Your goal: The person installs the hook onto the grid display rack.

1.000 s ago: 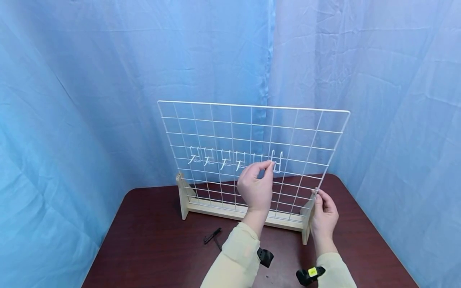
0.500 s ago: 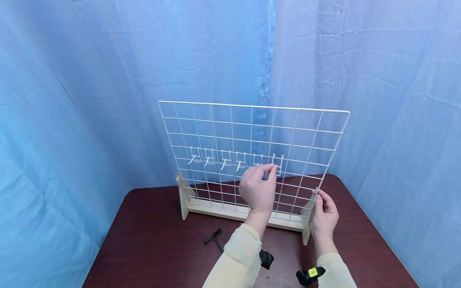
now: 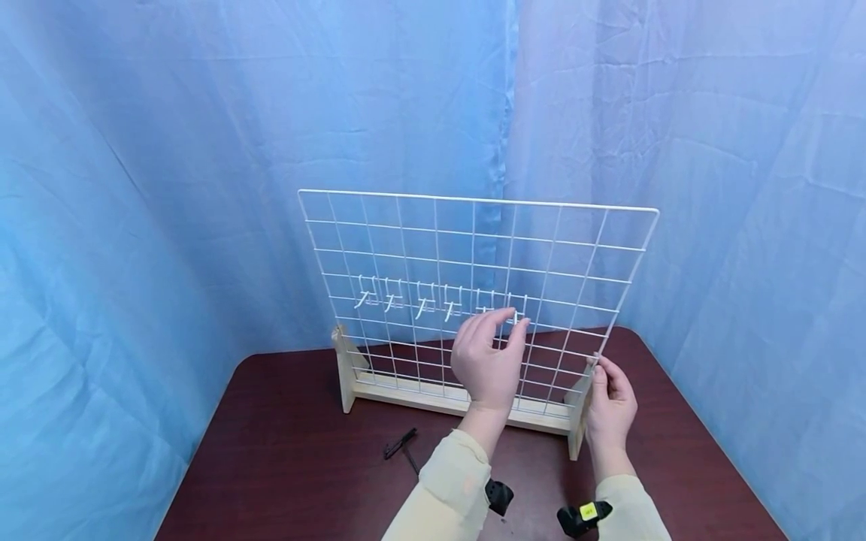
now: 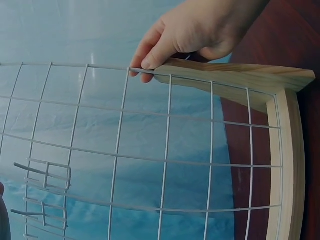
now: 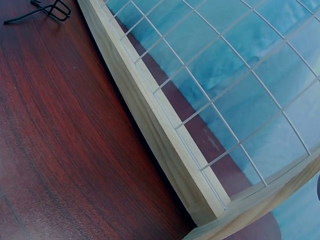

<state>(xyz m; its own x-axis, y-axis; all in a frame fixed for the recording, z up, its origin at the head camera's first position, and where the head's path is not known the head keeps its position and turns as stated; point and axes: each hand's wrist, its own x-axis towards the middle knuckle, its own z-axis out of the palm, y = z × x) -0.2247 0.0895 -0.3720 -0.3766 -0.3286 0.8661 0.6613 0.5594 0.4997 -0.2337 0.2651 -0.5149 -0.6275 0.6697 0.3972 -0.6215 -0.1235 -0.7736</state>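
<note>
A white wire grid panel (image 3: 514, 235) stands in a wooden base (image 3: 406, 398). Several white wire hooks (image 3: 365, 299) hang in a row along one of its horizontal wires. In front of the row's right end is my left hand (image 3: 489, 361), thumb and forefinger spread apart around the prong of the last hook (image 3: 516, 317). The left wrist view shows two hooks (image 4: 56, 174) with their prongs free, and only a sliver of that hand at the left edge. At the panel's right edge, my right hand (image 3: 611, 402) pinches the side wire just above the wooden upright (image 4: 240, 75).
On the dark red table (image 3: 291, 451) lies a black hook (image 3: 399, 443), in front of the base; the left sleeve partly covers it. Black wrist cameras (image 3: 499, 496) are strapped at both sleeves. Blue curtains (image 3: 203, 150) hang behind and on both sides.
The right-end hook has come down and settled onto the panel's wire. My left hand's thumb and forefinger have parted from it. My right hand has kept its place.
</note>
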